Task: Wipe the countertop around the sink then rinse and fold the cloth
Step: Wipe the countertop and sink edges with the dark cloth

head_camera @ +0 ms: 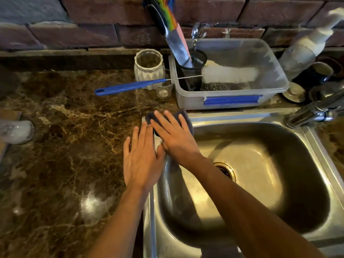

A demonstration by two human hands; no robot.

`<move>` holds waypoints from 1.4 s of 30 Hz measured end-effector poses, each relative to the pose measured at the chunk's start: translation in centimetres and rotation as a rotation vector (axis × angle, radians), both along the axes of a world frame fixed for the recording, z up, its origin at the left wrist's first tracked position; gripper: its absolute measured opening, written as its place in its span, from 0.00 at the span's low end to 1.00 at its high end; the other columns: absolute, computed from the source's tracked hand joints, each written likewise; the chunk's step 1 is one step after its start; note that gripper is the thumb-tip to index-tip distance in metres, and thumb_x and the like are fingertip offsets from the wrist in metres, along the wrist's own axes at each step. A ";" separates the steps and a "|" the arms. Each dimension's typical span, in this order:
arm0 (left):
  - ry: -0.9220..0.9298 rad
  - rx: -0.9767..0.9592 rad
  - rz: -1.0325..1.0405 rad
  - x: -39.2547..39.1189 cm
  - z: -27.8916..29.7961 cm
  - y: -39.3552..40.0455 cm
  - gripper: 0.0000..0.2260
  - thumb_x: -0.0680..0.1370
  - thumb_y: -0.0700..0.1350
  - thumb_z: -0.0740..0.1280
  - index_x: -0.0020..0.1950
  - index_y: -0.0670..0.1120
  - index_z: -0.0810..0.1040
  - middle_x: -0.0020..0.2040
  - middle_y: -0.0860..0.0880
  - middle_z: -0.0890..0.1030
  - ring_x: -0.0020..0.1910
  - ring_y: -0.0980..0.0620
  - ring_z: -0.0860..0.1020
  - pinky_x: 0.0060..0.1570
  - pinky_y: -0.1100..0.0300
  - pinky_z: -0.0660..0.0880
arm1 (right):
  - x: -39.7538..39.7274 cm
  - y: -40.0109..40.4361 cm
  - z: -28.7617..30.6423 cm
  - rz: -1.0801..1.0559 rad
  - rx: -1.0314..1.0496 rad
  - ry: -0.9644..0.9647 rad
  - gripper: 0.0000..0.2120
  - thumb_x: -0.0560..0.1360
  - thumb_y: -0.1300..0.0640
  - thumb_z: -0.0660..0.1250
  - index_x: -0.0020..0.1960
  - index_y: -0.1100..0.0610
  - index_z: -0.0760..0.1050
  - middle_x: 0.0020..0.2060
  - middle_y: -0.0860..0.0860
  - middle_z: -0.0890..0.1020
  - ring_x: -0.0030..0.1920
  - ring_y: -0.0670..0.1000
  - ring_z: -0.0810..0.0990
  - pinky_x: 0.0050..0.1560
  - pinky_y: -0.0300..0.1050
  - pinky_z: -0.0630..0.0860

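The right hand (174, 135) lies flat, fingers straight and spread, pressing the dark cloth (183, 116) onto the sink's upper-left corner. The left hand (141, 157) lies beside it at its 8 o'clock, fingers also straight, palm down where the countertop (65, 146) meets the sink rim; its thumb touches the right hand's edge, and its fingertips reach the cloth's left border. Neither hand curls round anything. The two forearms come in from 6 o'clock, the right one crossing over the basin.

The cloth sits at the rim's corner, mostly hidden under the right hand, its far edge showing past the fingertips at 12 o'clock.

The steel sink (307, 146) fills the lower right, its drain (226, 171) at 4 o'clock from the hands. The faucet (316, 112) stands at 2 o'clock. Straight beyond the cloth, at 1 o'clock, a clear plastic tub (232, 101) holds a black mesh cup (191, 71) with a knife (176, 43) in it, a steel scourer (214, 86) and a white bottle brush whose blue handle (130, 86) sticks out toward 10 o'clock over the counter. A white ribbed jar (149, 67) stands just left of the tub, at 12 o'clock, with a small glass (164, 92) before it. A clear glass (16, 131) lies on its side at 9 o'clock, well apart. A brick wall (83, 25) runs behind.
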State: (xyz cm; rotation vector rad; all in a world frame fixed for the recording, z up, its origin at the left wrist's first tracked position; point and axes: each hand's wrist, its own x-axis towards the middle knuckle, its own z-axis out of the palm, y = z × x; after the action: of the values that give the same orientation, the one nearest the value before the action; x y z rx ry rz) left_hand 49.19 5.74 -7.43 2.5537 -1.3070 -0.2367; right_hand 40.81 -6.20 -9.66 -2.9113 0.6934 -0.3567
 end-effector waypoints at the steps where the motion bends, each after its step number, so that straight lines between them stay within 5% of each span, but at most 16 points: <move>1: -0.004 0.013 0.004 0.0 0.1 0.0 0.30 0.82 0.55 0.55 0.83 0.50 0.50 0.83 0.51 0.52 0.82 0.51 0.49 0.80 0.48 0.48 | -0.8 -0.8 -0.1 0.019 -0.029 0.033 0.40 0.74 0.62 0.70 0.81 0.51 0.55 0.82 0.51 0.54 0.81 0.56 0.49 0.77 0.58 0.41; 4: 0.001 0.027 -0.014 0.2 0.4 0.2 0.31 0.82 0.56 0.56 0.83 0.51 0.50 0.83 0.52 0.50 0.82 0.51 0.48 0.80 0.49 0.47 | -5.3 -2.8 -0.2 -0.090 -0.011 0.076 0.53 0.66 0.63 0.79 0.81 0.51 0.51 0.82 0.53 0.52 0.81 0.57 0.47 0.77 0.59 0.41; 9: 0.003 0.050 -0.024 0.1 0.7 0.0 0.32 0.81 0.58 0.58 0.82 0.51 0.52 0.83 0.52 0.51 0.82 0.50 0.49 0.79 0.48 0.47 | -8.7 -2.1 -0.9 -0.441 0.123 -0.157 0.50 0.65 0.72 0.76 0.81 0.58 0.55 0.81 0.58 0.54 0.81 0.61 0.47 0.77 0.65 0.45; 15: -0.043 0.015 0.008 -0.3 0.7 -0.1 0.32 0.81 0.55 0.61 0.82 0.48 0.52 0.82 0.49 0.58 0.81 0.48 0.56 0.77 0.46 0.54 | 0.3 2.5 -1.1 -0.073 0.175 -0.250 0.28 0.77 0.65 0.67 0.76 0.58 0.67 0.79 0.57 0.62 0.79 0.59 0.56 0.78 0.64 0.53; 19: -0.040 0.040 0.006 -0.2 0.5 0.0 0.36 0.79 0.55 0.66 0.82 0.48 0.52 0.82 0.49 0.58 0.81 0.48 0.55 0.77 0.46 0.54 | -3.1 -0.6 -0.7 0.039 0.078 -0.137 0.32 0.75 0.65 0.64 0.79 0.55 0.63 0.80 0.57 0.60 0.81 0.57 0.54 0.79 0.58 0.47; 22: -0.014 0.047 -0.003 0.0 0.6 0.0 0.37 0.78 0.55 0.67 0.82 0.49 0.52 0.82 0.50 0.57 0.81 0.48 0.54 0.78 0.46 0.52 | -9.8 -4.5 -1.7 -0.142 0.047 -0.063 0.45 0.69 0.65 0.73 0.81 0.52 0.56 0.81 0.56 0.55 0.81 0.57 0.49 0.79 0.64 0.49; 25: -0.025 0.044 -0.005 -0.1 0.6 0.0 0.36 0.79 0.55 0.66 0.82 0.49 0.52 0.82 0.50 0.56 0.81 0.48 0.53 0.78 0.45 0.52 | -17.4 -7.6 -1.3 -0.353 0.076 -0.026 0.46 0.72 0.64 0.73 0.82 0.52 0.51 0.81 0.56 0.50 0.81 0.60 0.47 0.74 0.73 0.56; 29: -0.033 0.048 0.008 -0.4 0.6 -0.1 0.36 0.79 0.55 0.66 0.82 0.50 0.52 0.83 0.50 0.55 0.81 0.48 0.54 0.78 0.44 0.52 | -22.3 -9.7 1.1 -0.749 0.136 0.024 0.58 0.68 0.72 0.74 0.82 0.53 0.37 0.81 0.57 0.41 0.81 0.59 0.41 0.79 0.64 0.44; 34: -0.031 0.033 0.019 -0.4 0.8 0.0 0.34 0.79 0.53 0.67 0.81 0.49 0.56 0.82 0.49 0.57 0.81 0.47 0.55 0.77 0.43 0.54 | -17.3 -9.3 1.4 -0.995 0.226 -0.081 0.50 0.73 0.67 0.71 0.82 0.59 0.39 0.81 0.61 0.41 0.81 0.60 0.39 0.80 0.63 0.47; 37: -0.027 0.034 0.019 -0.4 0.8 -0.1 0.34 0.79 0.54 0.67 0.81 0.50 0.56 0.82 0.50 0.57 0.81 0.48 0.54 0.77 0.43 0.53 | -12.6 -6.5 0.6 -0.846 0.286 -0.235 0.45 0.74 0.68 0.70 0.82 0.60 0.46 0.81 0.60 0.46 0.80 0.53 0.46 0.79 0.59 0.53; 40: -0.017 0.031 0.020 -0.3 0.8 -0.1 0.34 0.78 0.53 0.68 0.81 0.50 0.57 0.82 0.50 0.57 0.81 0.49 0.55 0.77 0.44 0.53 | -10.9 -3.4 -1.0 -0.458 0.138 -0.159 0.48 0.68 0.76 0.71 0.81 0.61 0.51 0.80 0.64 0.51 0.80 0.65 0.48 0.77 0.68 0.52; 42: -0.002 0.021 0.023 -0.2 0.7 -0.1 0.34 0.78 0.53 0.69 0.81 0.51 0.57 0.82 0.50 0.57 0.81 0.49 0.54 0.77 0.43 0.53 | -12.0 -4.6 -1.6 -0.390 0.071 -0.112 0.50 0.66 0.75 0.73 0.80 0.60 0.53 0.79 0.64 0.55 0.80 0.65 0.52 0.76 0.67 0.52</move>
State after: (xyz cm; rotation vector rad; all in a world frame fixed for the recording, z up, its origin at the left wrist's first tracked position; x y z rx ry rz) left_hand 49.03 5.60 -6.73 2.5858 -1.2818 -0.2453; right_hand 28.86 -10.77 -11.22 -2.6537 1.2277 -0.5166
